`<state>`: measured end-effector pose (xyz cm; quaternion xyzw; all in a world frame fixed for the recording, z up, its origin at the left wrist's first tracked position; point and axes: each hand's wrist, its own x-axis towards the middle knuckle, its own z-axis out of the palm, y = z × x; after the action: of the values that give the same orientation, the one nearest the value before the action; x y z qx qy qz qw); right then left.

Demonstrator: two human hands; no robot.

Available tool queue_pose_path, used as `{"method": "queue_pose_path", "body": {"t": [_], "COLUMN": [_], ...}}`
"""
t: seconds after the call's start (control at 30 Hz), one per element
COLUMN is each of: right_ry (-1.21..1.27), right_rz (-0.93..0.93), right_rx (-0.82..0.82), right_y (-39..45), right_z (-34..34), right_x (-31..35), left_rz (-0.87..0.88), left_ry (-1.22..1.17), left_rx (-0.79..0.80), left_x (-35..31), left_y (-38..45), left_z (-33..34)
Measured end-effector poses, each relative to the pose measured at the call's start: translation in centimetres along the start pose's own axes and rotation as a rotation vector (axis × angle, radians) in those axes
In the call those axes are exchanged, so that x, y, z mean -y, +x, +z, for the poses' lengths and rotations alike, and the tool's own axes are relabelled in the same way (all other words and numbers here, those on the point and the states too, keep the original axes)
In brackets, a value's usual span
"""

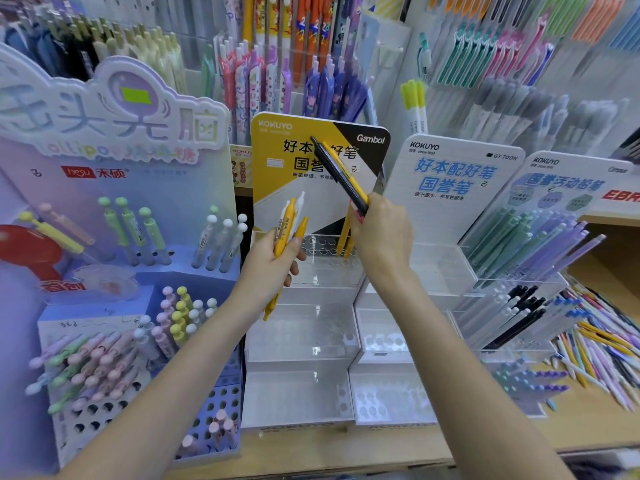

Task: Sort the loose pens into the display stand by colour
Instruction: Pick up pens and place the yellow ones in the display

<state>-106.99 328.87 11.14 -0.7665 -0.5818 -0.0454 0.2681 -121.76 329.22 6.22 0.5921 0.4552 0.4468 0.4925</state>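
A clear tiered display stand (304, 344) with a yellow and black Kokuyo backboard stands in the middle. My left hand (273, 261) grips a bunch of yellow and white pens (289, 226) in front of its top tier. My right hand (381, 233) holds a black pen and a yellow pen (341, 174) together, tips pointing up and left across the backboard. A few yellow pens (344, 233) stand in the top tier's holes, just left of my right hand. A heap of loose pens (602, 351) lies on the shelf at the right.
A lollipop pen display (121, 258) stands at the left. A second clear stand (391, 344) and a stand of green, purple and black pens (519, 244) stand at the right. Hanging pen racks (311, 64) fill the back wall. The wooden shelf edge (346, 455) runs along the front.
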Motion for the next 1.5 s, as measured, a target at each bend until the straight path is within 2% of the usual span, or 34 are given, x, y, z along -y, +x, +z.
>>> {"method": "queue_pose_path", "body": {"t": [0.33,0.37,0.43,0.5,0.57,0.6,0.7,0.8,0.9,0.97,1.1,1.23,1.33,1.5], "right_ry": [-0.01,0.069,0.421,0.747,0.879,0.916,1.092,1.2,1.099,0.92,0.674,0.655,0.481,0.276], "right_rz": [0.058,0.073,0.124,0.191,0.249,0.28,0.434,0.514,0.495,0.466,0.291,0.059,-0.08,-0.313], "right_rx": [-0.029,-0.036,-0.018,0.125,0.298,0.334,0.263,0.185,0.296,0.346,0.1,0.25,0.192,0.041], "right_y": [-0.4,-0.7,-1.5,-2.3,-2.6,-2.4,-1.4,-1.0,-1.7,-2.5,-3.0,-3.6,-3.6,-2.9], "right_z": [1.4,1.2,0.4,-0.5,-1.2,-1.6,-2.4,-3.1,-3.4,-3.4,-3.6,-2.6,-1.8,-1.7], "right_x": [-0.5,-0.8,-1.0,-0.8,-0.6,-0.8,-2.8,-5.5,-7.3,-7.7,-6.7,-3.3,-2.2,-2.4], "left_rz": [-0.035,-0.041,-0.051,-0.054,-0.053,-0.05,-0.049,-0.131,-0.223,-0.214,-0.136,-0.058,0.007,-0.049], "left_ry": [-0.062,-0.086,-0.131,-0.127,-0.103,-0.094,-0.095,-0.199,-0.382,-0.325,-0.069,0.062,0.199,0.019], "left_rx": [0.074,0.096,0.151,0.214,0.261,0.275,0.297,0.278,0.146,0.043,-0.008,-0.03,-0.055,-0.008], "left_x": [-0.2,-0.4,-0.7,-0.9,-1.1,-1.2,-0.9,-0.5,-0.8,-1.2,-2.0,-3.1,-3.9,-4.5], "left_y": [-0.3,-0.4,-0.5,-0.4,-0.3,-0.3,0.0,0.1,0.5,1.1,1.4,1.3,1.1,1.0], "left_z": [-0.2,-0.3,-0.4,-0.1,0.5,0.7,0.6,0.0,-0.2,-0.3,-0.1,1.4,2.3,2.1]}}
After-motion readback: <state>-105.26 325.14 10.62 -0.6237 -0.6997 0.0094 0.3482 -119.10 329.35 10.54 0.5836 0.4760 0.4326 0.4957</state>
